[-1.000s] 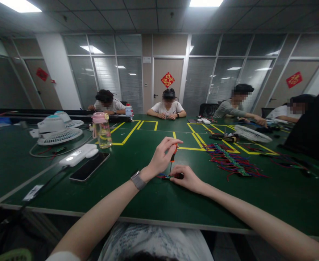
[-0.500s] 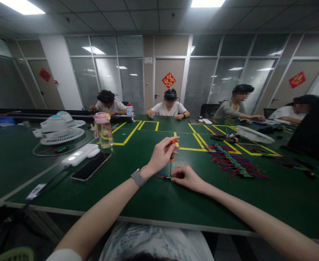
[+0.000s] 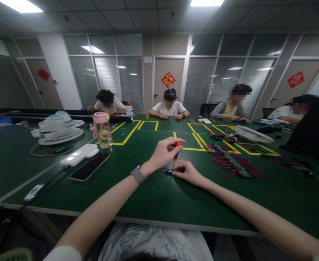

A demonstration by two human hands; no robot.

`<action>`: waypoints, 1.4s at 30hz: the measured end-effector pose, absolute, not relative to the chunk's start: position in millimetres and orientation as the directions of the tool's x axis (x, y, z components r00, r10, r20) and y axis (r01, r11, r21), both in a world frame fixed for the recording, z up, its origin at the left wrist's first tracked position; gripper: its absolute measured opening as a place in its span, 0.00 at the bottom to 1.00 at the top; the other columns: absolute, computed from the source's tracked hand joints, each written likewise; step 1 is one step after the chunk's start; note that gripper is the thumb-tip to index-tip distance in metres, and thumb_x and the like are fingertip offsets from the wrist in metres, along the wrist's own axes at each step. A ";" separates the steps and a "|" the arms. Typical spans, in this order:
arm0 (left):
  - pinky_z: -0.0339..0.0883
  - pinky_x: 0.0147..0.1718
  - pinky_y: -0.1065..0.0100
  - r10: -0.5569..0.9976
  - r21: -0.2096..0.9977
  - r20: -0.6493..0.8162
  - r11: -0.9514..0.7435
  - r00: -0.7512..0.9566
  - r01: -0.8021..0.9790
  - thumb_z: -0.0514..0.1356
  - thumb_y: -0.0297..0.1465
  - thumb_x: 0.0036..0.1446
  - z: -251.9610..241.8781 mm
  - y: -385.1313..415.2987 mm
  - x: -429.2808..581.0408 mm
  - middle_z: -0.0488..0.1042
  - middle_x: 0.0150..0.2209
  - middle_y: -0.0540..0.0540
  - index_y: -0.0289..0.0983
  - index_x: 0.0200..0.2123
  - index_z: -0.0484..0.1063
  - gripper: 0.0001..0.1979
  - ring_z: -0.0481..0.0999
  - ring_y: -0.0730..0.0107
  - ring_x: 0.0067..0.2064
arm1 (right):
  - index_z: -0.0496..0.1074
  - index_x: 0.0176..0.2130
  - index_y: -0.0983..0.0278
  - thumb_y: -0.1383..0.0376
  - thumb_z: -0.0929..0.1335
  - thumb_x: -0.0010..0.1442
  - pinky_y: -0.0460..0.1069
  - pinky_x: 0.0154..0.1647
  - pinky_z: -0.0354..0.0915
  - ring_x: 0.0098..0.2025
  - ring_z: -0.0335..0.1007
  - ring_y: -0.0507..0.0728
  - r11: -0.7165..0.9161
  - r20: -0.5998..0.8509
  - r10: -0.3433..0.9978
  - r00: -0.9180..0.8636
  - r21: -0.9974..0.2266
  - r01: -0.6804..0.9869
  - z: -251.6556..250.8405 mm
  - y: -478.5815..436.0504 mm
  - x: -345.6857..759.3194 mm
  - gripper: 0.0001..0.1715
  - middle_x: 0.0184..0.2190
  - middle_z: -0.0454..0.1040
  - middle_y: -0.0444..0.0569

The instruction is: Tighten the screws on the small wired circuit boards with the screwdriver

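My left hand [image 3: 165, 153] grips the orange and black handle of a screwdriver [image 3: 176, 155], its thin shaft slanting down toward the table. At the shaft's lower end lies a small circuit board [image 3: 168, 171] with red and blue wires at its left side. Closed low beside it is my right hand [image 3: 187, 172], the fingertips pinching the board's right end. My right fingers partly hide the board, and the screwdriver's tip is too small to make out.
Right of my hands lies a row of green circuit boards [image 3: 234, 160] with red and blue wires. On the left are a phone [image 3: 91, 166], a white power strip [image 3: 79, 154], a pink-lidded bottle [image 3: 103, 132] and white fan parts [image 3: 58, 130]. Several people sit across the green table [image 3: 137, 203].
The screwdriver has gone from nearly upright to tilted, its handle leaning right. My left hand has shifted slightly right, and the board and right hand sit a little farther from me.
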State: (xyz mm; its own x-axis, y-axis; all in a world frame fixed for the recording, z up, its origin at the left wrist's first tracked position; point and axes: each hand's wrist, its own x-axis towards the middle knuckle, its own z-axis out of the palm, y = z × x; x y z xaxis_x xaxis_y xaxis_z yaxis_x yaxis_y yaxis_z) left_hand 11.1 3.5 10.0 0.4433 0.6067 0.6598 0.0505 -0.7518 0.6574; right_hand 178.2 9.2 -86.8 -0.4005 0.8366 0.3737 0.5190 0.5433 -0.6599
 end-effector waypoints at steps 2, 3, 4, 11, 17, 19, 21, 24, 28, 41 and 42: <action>0.71 0.31 0.73 0.599 0.618 0.670 -0.778 0.439 0.117 0.60 0.34 0.55 12.0 5.9 13.5 0.69 0.37 0.46 0.38 0.41 0.75 0.11 0.72 0.73 0.35 | 0.76 0.29 0.66 0.67 0.70 0.51 0.46 0.30 0.62 0.29 0.65 0.51 0.537 0.370 0.841 -0.395 -0.661 0.524 -85.6 8.2 177.2 0.04 0.28 0.71 0.46; 0.70 0.31 0.73 0.593 0.598 0.682 -0.789 0.429 0.141 0.61 0.35 0.54 12.5 7.7 14.5 0.68 0.36 0.47 0.38 0.39 0.76 0.10 0.72 0.74 0.34 | 0.76 0.30 0.66 0.67 0.70 0.51 0.46 0.30 0.61 0.29 0.65 0.51 0.536 0.369 0.841 -0.395 -0.659 0.527 -84.9 7.8 176.8 0.04 0.28 0.71 0.46; 0.70 0.32 0.73 0.589 0.584 0.694 -0.797 0.414 0.156 0.62 0.35 0.54 12.5 10.0 15.1 0.67 0.35 0.47 0.37 0.38 0.76 0.10 0.71 0.74 0.34 | 0.77 0.30 0.66 0.67 0.70 0.51 0.46 0.30 0.61 0.28 0.64 0.51 0.536 0.367 0.842 -0.396 -0.657 0.530 -84.3 7.4 176.6 0.05 0.27 0.70 0.46; 0.71 0.36 0.69 0.676 0.738 0.636 -0.674 0.372 -0.037 0.50 0.34 0.63 6.0 28.1 7.4 0.73 0.41 0.42 0.35 0.47 0.70 0.15 0.76 0.70 0.38 | 0.77 0.31 0.67 0.65 0.70 0.52 0.46 0.31 0.62 0.30 0.65 0.52 0.545 0.362 0.836 -0.412 -0.643 0.539 -82.5 7.3 176.5 0.07 0.28 0.70 0.46; 0.70 0.36 0.71 0.659 0.655 0.710 -0.747 0.250 0.110 0.58 0.34 0.57 2.1 30.3 0.6 0.71 0.37 0.46 0.35 0.38 0.74 0.10 0.73 0.72 0.36 | 0.77 0.31 0.67 0.65 0.70 0.52 0.46 0.31 0.62 0.29 0.65 0.51 0.572 0.386 0.818 -0.426 -0.625 0.531 -82.1 8.2 175.1 0.07 0.28 0.70 0.46; 0.69 0.38 0.71 0.642 0.640 0.720 -0.761 0.263 0.108 0.56 0.34 0.59 0.9 28.8 0.4 0.71 0.40 0.45 0.37 0.41 0.74 0.11 0.73 0.72 0.39 | 0.77 0.31 0.67 0.64 0.70 0.53 0.46 0.31 0.62 0.29 0.65 0.51 0.577 0.394 0.815 -0.425 -0.623 0.528 -82.1 8.1 174.7 0.07 0.28 0.70 0.46; 0.70 0.40 0.69 0.655 0.689 0.688 -0.725 0.312 0.005 0.52 0.33 0.62 0.1 26.9 1.0 0.70 0.44 0.43 0.37 0.48 0.71 0.14 0.74 0.72 0.41 | 0.77 0.31 0.67 0.64 0.70 0.53 0.46 0.31 0.62 0.30 0.66 0.51 0.577 0.395 0.814 -0.425 -0.624 0.526 -82.4 8.2 174.5 0.07 0.28 0.71 0.47; 0.71 0.38 0.69 0.685 0.753 0.637 -0.651 0.353 -0.093 0.53 0.32 0.61 -0.6 23.7 2.5 0.72 0.43 0.43 0.35 0.50 0.69 0.15 0.75 0.72 0.39 | 0.77 0.32 0.67 0.65 0.70 0.52 0.46 0.31 0.63 0.30 0.66 0.51 0.570 0.387 0.819 -0.422 -0.627 0.530 -83.4 8.8 174.5 0.07 0.29 0.71 0.47; 0.70 0.34 0.73 0.676 0.699 0.687 -0.715 0.265 0.011 0.60 0.34 0.55 -2.5 20.1 3.4 0.70 0.37 0.47 0.36 0.43 0.73 0.13 0.72 0.75 0.34 | 0.77 0.32 0.66 0.65 0.70 0.52 0.46 0.31 0.63 0.30 0.66 0.51 0.573 0.385 0.817 -0.428 -0.623 0.532 -84.4 9.9 175.6 0.07 0.29 0.71 0.46; 0.70 0.34 0.73 0.632 0.652 0.733 -0.758 0.252 0.004 0.55 0.35 0.60 -4.6 20.7 2.5 0.70 0.39 0.46 0.37 0.45 0.72 0.13 0.73 0.75 0.34 | 0.77 0.33 0.66 0.67 0.70 0.52 0.47 0.31 0.63 0.30 0.66 0.52 0.564 0.371 0.821 -0.434 -0.644 0.516 -82.2 7.7 177.6 0.07 0.29 0.71 0.47; 0.70 0.35 0.73 0.623 0.640 0.740 -0.768 0.255 0.020 0.55 0.35 0.60 -4.0 19.6 2.3 0.70 0.40 0.46 0.37 0.45 0.72 0.13 0.73 0.75 0.35 | 0.77 0.33 0.66 0.67 0.70 0.52 0.47 0.31 0.63 0.30 0.66 0.52 0.563 0.370 0.822 -0.434 -0.644 0.517 -82.4 7.8 177.5 0.07 0.29 0.71 0.47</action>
State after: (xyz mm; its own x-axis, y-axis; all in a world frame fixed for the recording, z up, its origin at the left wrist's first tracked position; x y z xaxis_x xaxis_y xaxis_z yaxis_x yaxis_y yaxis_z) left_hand 2.3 19.6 -4.0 0.2547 0.6228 0.7398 0.0200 -0.7683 0.6398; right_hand 177.5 7.8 -82.4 -0.4337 0.8216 0.3699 0.5173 0.5632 -0.6444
